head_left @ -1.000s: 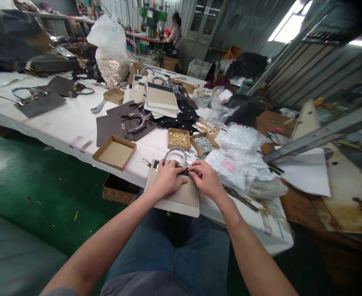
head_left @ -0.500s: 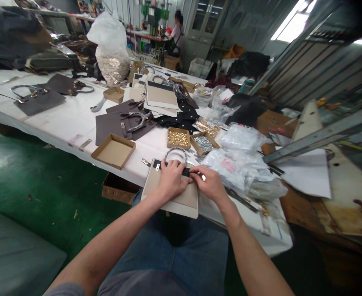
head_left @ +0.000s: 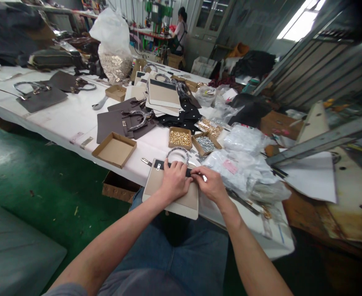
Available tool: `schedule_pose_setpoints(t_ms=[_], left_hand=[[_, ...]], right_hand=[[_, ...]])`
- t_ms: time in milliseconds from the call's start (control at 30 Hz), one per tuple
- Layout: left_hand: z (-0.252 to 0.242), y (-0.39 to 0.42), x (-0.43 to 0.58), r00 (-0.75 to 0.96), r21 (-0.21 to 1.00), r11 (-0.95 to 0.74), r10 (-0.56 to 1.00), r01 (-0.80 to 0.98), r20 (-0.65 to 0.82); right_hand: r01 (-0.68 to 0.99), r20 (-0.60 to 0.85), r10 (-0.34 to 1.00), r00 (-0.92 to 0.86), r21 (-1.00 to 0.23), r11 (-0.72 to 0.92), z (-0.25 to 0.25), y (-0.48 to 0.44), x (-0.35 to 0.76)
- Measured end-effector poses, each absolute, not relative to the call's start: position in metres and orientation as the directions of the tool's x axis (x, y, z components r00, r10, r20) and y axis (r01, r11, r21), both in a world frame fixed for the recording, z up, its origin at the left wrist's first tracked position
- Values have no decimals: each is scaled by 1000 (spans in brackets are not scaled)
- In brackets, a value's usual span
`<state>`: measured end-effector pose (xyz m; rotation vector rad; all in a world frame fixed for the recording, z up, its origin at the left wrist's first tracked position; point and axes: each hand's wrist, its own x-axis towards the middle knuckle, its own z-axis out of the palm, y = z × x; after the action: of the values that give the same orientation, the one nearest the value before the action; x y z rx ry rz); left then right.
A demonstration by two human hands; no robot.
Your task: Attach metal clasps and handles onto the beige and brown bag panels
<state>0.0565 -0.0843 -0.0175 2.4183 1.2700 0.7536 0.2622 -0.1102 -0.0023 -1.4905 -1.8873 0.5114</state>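
A beige bag panel (head_left: 152, 187) with a black top strip (head_left: 166, 165) lies at the near table edge, partly overhanging above my lap. My left hand (head_left: 175, 181) rests on it, fingers stretched over the strip. At the strip's right end, my right hand (head_left: 211, 183) has thumb and forefinger pinched together; what lies between them is too small to make out. A small metal plate (head_left: 158, 167) shows on the strip's left part. Beyond the fingers curves a wrapped bag handle (head_left: 178, 149). A tab with a metal end (head_left: 145, 161) sticks out left.
Past the panel stand a box of gold-coloured pieces (head_left: 180, 137) and a box of silver pieces (head_left: 205, 144). An open cardboard box (head_left: 114, 151) sits left, plastic bags (head_left: 230, 166) right. Dark bag panels (head_left: 110, 123) and stacked beige panels (head_left: 164, 93) lie farther back. A person (head_left: 180, 33) sits in the background.
The view has shifted slightly. Both hands stay in nearly the same places on the panel, the right fingers still pinched at the strip's end.
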Motion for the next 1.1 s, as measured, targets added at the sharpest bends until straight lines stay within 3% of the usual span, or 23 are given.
schedule_pose_setpoints(t_ms=[367, 633, 1100], left_hand=[[-19, -84, 55, 482, 498, -574, 818, 650, 314], [-25, -78, 55, 485, 532, -595, 803, 603, 347], [-34, -69, 59, 405, 676, -515, 852, 527, 333]], right_hand=[[705, 254, 960, -119, -659, 262, -5, -111, 264], [735, 146, 986, -87, -659, 162, -5, -101, 263], [744, 333, 942, -37, -620, 248, -16, -118, 262]])
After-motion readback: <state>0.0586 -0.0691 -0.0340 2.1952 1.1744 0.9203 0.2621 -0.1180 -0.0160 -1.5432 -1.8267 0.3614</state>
